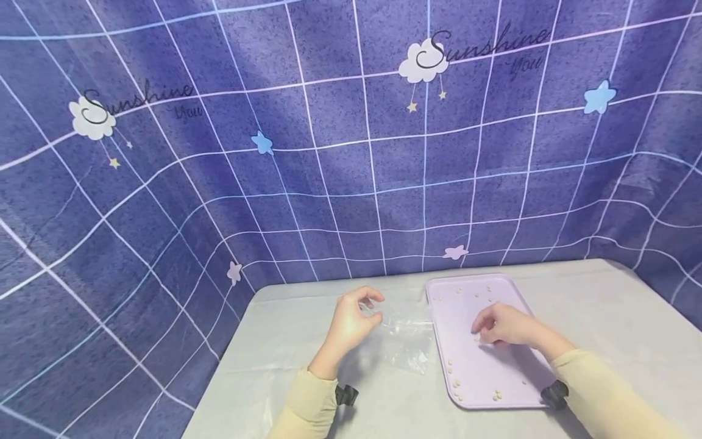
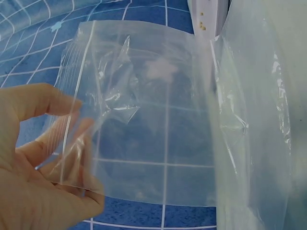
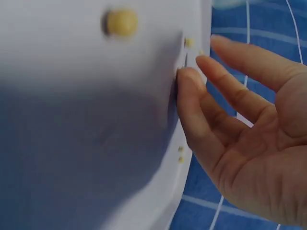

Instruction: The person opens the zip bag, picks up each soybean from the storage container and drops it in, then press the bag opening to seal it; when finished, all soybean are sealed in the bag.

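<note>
On the grey table lies a lilac tray (image 1: 482, 372) with several small yellow beans (image 1: 496, 395) scattered over it. My right hand (image 1: 479, 332) hovers over the tray's middle, palm down. In the right wrist view that hand (image 3: 196, 72) has its fingers nearly straight, one fingertip (image 3: 184, 79) touches the tray (image 3: 72, 120), and nothing is between the fingers. A bean (image 3: 121, 22) lies nearby. My left hand (image 1: 375, 308) pinches a clear zip bag (image 1: 406, 338) by its top edge, just left of the tray. Thumb and fingers (image 2: 76, 120) grip the bag (image 2: 153, 110), which looks empty.
A blue-violet grid cloth (image 1: 329, 152) with stars and clouds hangs behind and to both sides of the table (image 1: 285, 353). The table's left edge runs diagonally toward the lower left. Bare table surface lies right of the tray (image 1: 614, 317).
</note>
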A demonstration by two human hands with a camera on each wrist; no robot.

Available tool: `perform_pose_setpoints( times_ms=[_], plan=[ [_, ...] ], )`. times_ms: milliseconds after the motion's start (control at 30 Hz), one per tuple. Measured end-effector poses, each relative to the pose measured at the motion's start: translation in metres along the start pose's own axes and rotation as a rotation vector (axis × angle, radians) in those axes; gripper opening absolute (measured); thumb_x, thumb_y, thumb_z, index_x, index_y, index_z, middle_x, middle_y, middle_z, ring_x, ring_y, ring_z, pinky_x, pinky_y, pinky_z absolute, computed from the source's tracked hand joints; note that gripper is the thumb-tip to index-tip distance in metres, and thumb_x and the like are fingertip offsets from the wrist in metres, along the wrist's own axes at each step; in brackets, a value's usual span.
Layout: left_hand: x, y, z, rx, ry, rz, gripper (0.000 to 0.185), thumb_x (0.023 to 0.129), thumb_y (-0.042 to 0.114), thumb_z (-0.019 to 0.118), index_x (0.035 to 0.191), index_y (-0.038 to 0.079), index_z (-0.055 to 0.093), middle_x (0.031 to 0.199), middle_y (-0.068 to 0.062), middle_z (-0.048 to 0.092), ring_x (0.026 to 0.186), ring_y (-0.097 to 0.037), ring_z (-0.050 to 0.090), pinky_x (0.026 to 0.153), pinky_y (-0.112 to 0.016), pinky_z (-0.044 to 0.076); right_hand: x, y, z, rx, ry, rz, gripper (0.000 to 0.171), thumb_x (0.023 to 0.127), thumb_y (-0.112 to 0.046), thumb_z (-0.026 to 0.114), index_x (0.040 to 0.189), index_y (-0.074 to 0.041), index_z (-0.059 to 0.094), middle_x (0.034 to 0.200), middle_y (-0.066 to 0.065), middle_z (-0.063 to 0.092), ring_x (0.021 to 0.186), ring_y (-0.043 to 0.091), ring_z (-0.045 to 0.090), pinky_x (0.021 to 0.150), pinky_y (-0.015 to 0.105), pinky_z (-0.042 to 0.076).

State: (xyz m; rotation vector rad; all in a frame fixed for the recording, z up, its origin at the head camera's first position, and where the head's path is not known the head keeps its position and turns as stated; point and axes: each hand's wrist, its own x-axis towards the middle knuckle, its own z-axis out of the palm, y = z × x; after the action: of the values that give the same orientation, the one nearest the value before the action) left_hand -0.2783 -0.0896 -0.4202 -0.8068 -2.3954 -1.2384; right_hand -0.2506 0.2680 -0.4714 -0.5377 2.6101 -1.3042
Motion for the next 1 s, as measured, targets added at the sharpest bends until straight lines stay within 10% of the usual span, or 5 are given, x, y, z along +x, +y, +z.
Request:
perform_pose_setpoints(
  times_ms=[467,1000],
  plan=[
    [0.001,-0.001,0.002,-0.009,0.017,-0.061,0.03,0.071,-0.003,0.075,0.098,0.011,0.073,0.095,0.002,0.073,0.085,-0.019,0.066,0.069,-0.027,0.052,0.014,-0.013,0.025,-0.357,0.092,-0.045,0.024,0.06,0.009,0.073,0.066,-0.012,0.065,0.061,-0.009,0.059,0.051,0.007,0.052,0.051,0.025,0.048],
    [-0.001,0.002,0.001,-0.008,0.02,-0.052,0.032,0.07,-0.004,0.075,0.1,0.009,0.073,0.096,-0.001,0.074,0.085,-0.023,0.067,0.07,-0.027,0.053,0.002,-0.035,0.049,-0.226,-0.142,-0.2,0.028,0.062,0.01,0.08,0.075,-0.011,0.067,0.067,-0.007,0.062,0.061,0.002,0.053,0.06,0.023,0.049]
  ],
)
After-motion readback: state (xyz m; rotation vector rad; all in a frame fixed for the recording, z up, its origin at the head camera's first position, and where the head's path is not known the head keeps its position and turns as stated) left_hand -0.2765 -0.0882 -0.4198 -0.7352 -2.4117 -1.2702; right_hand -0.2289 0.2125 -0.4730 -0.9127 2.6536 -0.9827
